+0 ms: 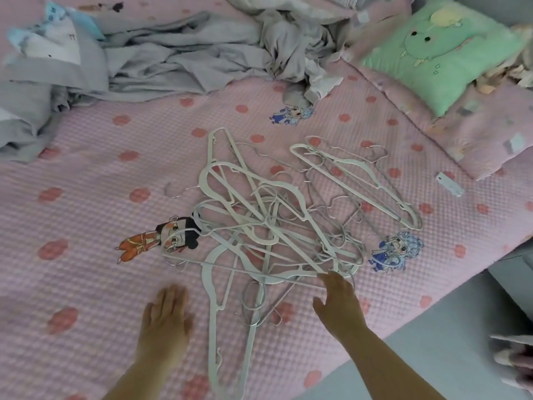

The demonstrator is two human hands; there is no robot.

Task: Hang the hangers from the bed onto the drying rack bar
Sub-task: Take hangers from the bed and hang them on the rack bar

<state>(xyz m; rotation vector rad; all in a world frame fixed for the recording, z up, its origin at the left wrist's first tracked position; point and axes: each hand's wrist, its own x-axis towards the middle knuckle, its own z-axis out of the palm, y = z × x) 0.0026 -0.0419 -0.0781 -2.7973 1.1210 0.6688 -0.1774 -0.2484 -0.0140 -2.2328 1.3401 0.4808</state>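
Note:
A tangled pile of several white plastic hangers (268,226) lies in the middle of the pink bed (86,183). Two more hangers (360,180) lie a little apart at its right. My right hand (337,298) reaches over the pile's near edge, fingers straight, fingertips at a thin hanger bar. My left hand (165,316) hovers flat over the bedspread left of the pile, fingers together and holding nothing. The drying rack is out of view.
Crumpled grey clothes (173,59) cover the far side of the bed. A green pillow (438,50) lies at the far right. A small white tag (450,184) rests near the bed's right edge. Grey floor (447,342) shows at the lower right.

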